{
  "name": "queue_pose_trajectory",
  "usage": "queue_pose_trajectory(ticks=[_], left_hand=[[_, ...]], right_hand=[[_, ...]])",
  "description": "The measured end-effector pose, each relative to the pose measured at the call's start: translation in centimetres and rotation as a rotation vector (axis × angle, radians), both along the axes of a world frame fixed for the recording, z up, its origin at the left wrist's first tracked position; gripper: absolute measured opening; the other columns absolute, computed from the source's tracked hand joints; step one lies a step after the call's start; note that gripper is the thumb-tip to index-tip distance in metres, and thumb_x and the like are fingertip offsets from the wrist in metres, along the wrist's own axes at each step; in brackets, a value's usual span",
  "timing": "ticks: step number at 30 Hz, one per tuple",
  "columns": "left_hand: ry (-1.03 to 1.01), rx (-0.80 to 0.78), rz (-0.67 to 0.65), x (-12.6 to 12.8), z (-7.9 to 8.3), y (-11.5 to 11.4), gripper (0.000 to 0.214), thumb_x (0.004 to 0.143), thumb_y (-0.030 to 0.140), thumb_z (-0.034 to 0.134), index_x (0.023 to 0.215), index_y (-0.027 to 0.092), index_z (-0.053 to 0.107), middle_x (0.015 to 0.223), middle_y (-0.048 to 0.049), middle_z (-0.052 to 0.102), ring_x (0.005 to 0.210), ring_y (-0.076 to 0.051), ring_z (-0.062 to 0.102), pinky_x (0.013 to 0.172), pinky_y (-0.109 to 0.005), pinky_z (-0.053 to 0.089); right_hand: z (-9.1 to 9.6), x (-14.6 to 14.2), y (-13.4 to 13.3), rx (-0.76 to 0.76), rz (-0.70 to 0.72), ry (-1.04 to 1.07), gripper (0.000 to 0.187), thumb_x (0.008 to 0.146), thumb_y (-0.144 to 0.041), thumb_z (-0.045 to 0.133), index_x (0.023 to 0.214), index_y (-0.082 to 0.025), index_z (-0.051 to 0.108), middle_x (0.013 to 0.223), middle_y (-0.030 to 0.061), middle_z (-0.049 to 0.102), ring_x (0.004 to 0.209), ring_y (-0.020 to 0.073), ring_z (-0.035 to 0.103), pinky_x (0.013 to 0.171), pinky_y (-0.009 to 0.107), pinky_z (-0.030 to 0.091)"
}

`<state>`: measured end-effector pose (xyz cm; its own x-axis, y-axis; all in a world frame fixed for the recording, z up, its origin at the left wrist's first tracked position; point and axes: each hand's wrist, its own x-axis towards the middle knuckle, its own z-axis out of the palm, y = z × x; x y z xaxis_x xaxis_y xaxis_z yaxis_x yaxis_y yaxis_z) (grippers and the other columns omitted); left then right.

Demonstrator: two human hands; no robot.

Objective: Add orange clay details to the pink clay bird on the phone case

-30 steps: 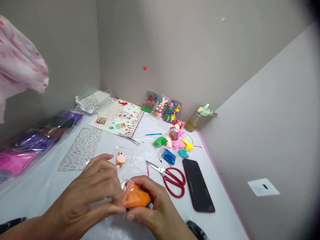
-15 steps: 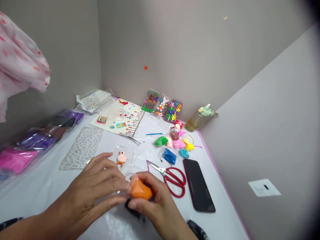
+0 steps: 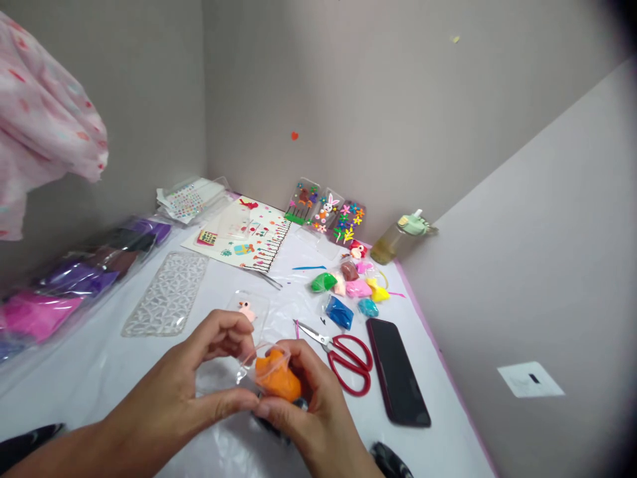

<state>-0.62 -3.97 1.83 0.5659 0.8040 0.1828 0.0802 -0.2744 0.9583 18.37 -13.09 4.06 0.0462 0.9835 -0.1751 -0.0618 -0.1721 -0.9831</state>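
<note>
The packet of orange clay sits above the middle of the surface's near edge, gripped in the right hand between thumb and curled fingers. Half a second ago the left hand lay flatter across the packet's end; now its fingers arch up, thumb apart from them, and more of the clear film shows between the hands. The clay's top now looks notched rather than smooth. This suggests that the bag's loose end is being handled, with the clay probably still inside. Whether the left fingertips pinch the film cannot be told.

Just beyond the left fingers, a pale pink duck figure lies on a clear case; its orange feet, visible before, are now hidden. Farther out, red-handled scissors and a smartphone lie toward the surface's right edge.
</note>
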Motion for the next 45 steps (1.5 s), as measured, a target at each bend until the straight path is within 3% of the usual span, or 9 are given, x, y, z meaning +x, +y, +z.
queue_pose_trajectory(ticks=[7,13,19,24,27,31,34,39,45], left_hand=[[0.017,-0.165,-0.099,0.7,0.9,0.0,0.013,0.091,0.041,0.076,0.093,0.029,0.073,0.092,0.0047,0.078,0.094,-0.016,0.076,0.088,-0.020,0.059],[0.012,-0.199,-0.135,0.5,-0.3,-0.1,0.018,0.089,0.046,0.081,0.099,0.031,0.077,0.093,0.0046,0.078,0.092,-0.017,0.074,0.087,-0.022,0.059],[-0.054,0.104,0.039,0.3,-0.6,-0.5,0.010,0.093,0.037,0.078,0.103,0.036,0.075,0.101,0.0051,0.073,0.099,-0.016,0.071,0.094,-0.020,0.057],[-0.049,0.287,-0.083,0.0,-0.1,-0.4,0.018,0.102,0.024,0.067,0.109,0.038,0.075,0.104,0.0061,0.072,0.098,-0.012,0.069,0.094,-0.015,0.051],[-0.043,0.223,-0.148,-0.1,0.0,-0.1,0.017,0.103,0.021,0.063,0.101,0.035,0.073,0.095,0.0073,0.072,0.092,-0.011,0.069,0.090,-0.014,0.051],[-0.037,0.017,-0.054,0.0,-0.3,-0.1,0.016,0.091,0.031,0.079,0.104,0.035,0.070,0.098,0.0078,0.073,0.095,-0.013,0.070,0.090,-0.015,0.054],[0.005,-0.151,-0.043,0.4,-0.2,-0.4,0.032,0.082,0.038,0.087,0.110,0.034,0.071,0.109,0.0054,0.075,0.110,-0.019,0.071,0.099,-0.021,0.055],[0.013,-0.342,-0.122,1.1,0.7,-1.0,0.024,0.084,0.043,0.083,0.100,0.028,0.073,0.101,0.0018,0.075,0.106,-0.022,0.072,0.094,-0.025,0.056],[-0.032,-0.385,-0.149,0.6,-1.1,-1.0,0.038,0.088,0.048,0.081,0.118,0.031,0.066,0.106,0.0006,0.074,0.105,-0.021,0.072,0.092,-0.025,0.057]], right_hand=[[-0.2,-0.1,-0.5,0.020,0.007,-0.058,0.051,0.083,-0.057,0.085,0.120,-0.027,0.067,0.110,0.0043,0.070,0.100,0.0231,0.063,0.084,0.032,0.051],[-0.1,0.1,-0.1,0.239,-0.127,-0.193,0.018,0.094,-0.042,0.077,0.101,-0.024,0.078,0.098,0.0031,0.076,0.092,0.0196,0.069,0.085,0.029,0.053],[-0.3,0.0,-0.1,0.266,-0.210,-0.219,0.002,0.089,-0.026,0.081,0.089,-0.024,0.081,0.085,0.0001,0.076,0.081,0.0152,0.068,0.073,0.023,0.052],[-0.8,0.0,-0.3,0.398,-0.254,-0.281,0.015,0.089,-0.017,0.081,0.100,-0.027,0.079,0.091,-0.0021,0.077,0.080,0.0126,0.071,0.071,0.019,0.055],[-0.8,0.1,-0.5,0.542,-0.244,-0.428,0.020,0.093,-0.011,0.074,0.106,-0.027,0.075,0.096,-0.0010,0.077,0.082,0.0120,0.073,0.073,0.018,0.057],[-0.3,0.2,-0.5,0.654,-0.173,-0.540,0.017,0.097,-0.007,0.067,0.097,-0.023,0.072,0.095,0.0013,0.077,0.087,0.0128,0.074,0.080,0.018,0.057],[0.1,0.2,-0.4,0.651,-0.192,-0.499,0.018,0.095,-0.006,0.069,0.094,-0.024,0.072,0.095,0.0007,0.077,0.091,0.0130,0.074,0.082,0.018,0.057],[0.0,0.1,-0.5,0.621,-0.200,-0.460,0.015,0.095,-0.009,0.070,0.090,-0.023,0.070,0.088,-0.0002,0.072,0.083,0.0131,0.070,0.077,0.020,0.056],[0.3,0.1,-0.5,0.604,-0.124,-0.474,0.021,0.095,-0.006,0.069,0.104,-0.024,0.074,0.095,0.0006,0.073,0.086,0.0124,0.069,0.078,0.019,0.056]])
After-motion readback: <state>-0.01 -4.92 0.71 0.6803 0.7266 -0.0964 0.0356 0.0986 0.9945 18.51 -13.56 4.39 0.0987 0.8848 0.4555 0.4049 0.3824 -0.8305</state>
